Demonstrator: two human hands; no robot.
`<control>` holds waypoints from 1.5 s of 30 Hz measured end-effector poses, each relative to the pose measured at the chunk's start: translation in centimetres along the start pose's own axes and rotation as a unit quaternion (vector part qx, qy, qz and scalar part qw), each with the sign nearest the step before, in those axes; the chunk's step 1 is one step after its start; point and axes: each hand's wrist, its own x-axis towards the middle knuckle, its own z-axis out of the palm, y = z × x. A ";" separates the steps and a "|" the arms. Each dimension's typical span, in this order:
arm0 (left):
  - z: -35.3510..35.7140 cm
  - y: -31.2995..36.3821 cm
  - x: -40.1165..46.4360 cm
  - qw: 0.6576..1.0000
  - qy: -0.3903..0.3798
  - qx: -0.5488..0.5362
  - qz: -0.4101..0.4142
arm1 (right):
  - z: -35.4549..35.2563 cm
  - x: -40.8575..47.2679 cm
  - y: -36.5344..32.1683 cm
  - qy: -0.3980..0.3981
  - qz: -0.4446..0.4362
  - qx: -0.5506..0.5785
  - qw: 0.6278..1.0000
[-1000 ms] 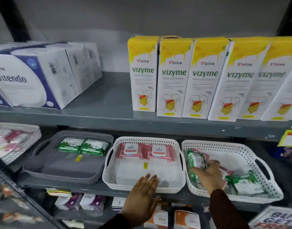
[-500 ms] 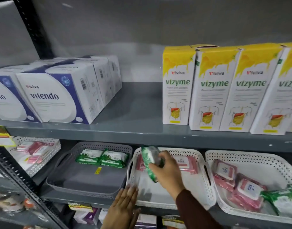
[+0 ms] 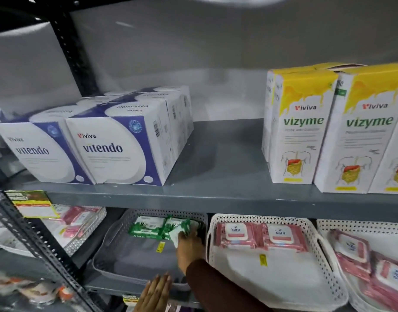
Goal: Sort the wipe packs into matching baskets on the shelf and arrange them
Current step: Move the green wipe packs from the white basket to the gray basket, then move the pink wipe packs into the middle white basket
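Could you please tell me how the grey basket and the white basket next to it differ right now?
The grey basket is dark grey, while the white basket is white. The grey basket holds green wipe packs; the white basket holds pink wipe packs. The right hand reaches into the grey basket holding a green pack; nothing reaches into the white basket. Both have perforated walls and sit on the lower shelf.

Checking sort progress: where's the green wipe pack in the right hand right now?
Head view, lower shelf: the green wipe pack is in the right hand, at the back right of the grey basket, against two green packs already there.
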 end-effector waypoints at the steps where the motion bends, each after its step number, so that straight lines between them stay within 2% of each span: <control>1: 0.0 0.0 0.2 1.000 0.004 0.006 0.003 | 0.7 0.2 0.0 -0.009 0.005 -0.004 1.000; 6: 0.0 1.7 1.4 0.999 -0.016 0.013 0.035 | -0.1 -0.6 0.4 0.000 -0.022 0.020 1.000; 11: 0.3 6.4 4.7 0.997 -0.020 -0.053 0.052 | -6.6 -4.4 5.0 0.151 -0.061 0.144 0.976; 15: 0.5 12.9 8.0 0.986 -0.025 -0.125 0.105 | -10.8 -6.9 14.0 0.285 0.005 0.200 0.938; 19: 1.8 18.0 10.4 0.977 -0.078 -0.123 0.153 | -13.4 -9.5 24.5 0.370 0.127 0.175 0.904; 21: 2.0 20.7 11.4 0.970 -0.120 -0.133 0.167 | -14.1 -10.4 29.7 0.335 0.199 0.101 0.915; 23: 1.2 23.4 12.4 0.963 -0.142 -0.161 0.161 | -14.6 -10.7 34.3 0.252 0.261 0.010 0.932; 25: 0.7 25.0 12.9 0.963 -0.143 -0.172 0.153 | -15.1 -10.4 36.6 0.190 0.282 0.014 0.940; 27: 0.4 26.2 13.3 0.965 -0.130 -0.178 0.142 | -15.7 -9.8 38.1 0.152 0.284 0.073 0.944; 29: 0.3 26.7 13.2 0.968 -0.123 -0.178 0.130 | -16.1 -9.3 38.7 0.145 0.295 0.133 0.935; 33: -0.3 26.2 12.9 0.970 -0.118 -0.183 0.105 | -15.6 -8.7 39.0 0.177 0.312 0.096 0.928; 35: -0.4 25.4 12.6 0.972 -0.126 -0.176 0.089 | -15.5 -8.8 38.4 0.206 0.309 0.084 0.924; 38: 0.0 23.7 12.2 0.975 -0.142 -0.155 0.071 | -15.8 -9.6 37.3 0.297 0.280 0.118 0.905; 42: 0.6 22.4 11.9 0.978 -0.134 -0.147 0.056 | -17.2 -11.0 33.8 0.424 0.158 0.165 0.876; 43: 0.7 22.3 11.8 0.979 -0.128 -0.148 0.056 | -17.3 -11.1 32.5 0.425 0.114 0.168 0.882; 45: 1.1 22.3 11.7 0.982 -0.112 -0.144 0.059 | -16.5 -10.9 29.7 0.368 0.061 0.165 0.913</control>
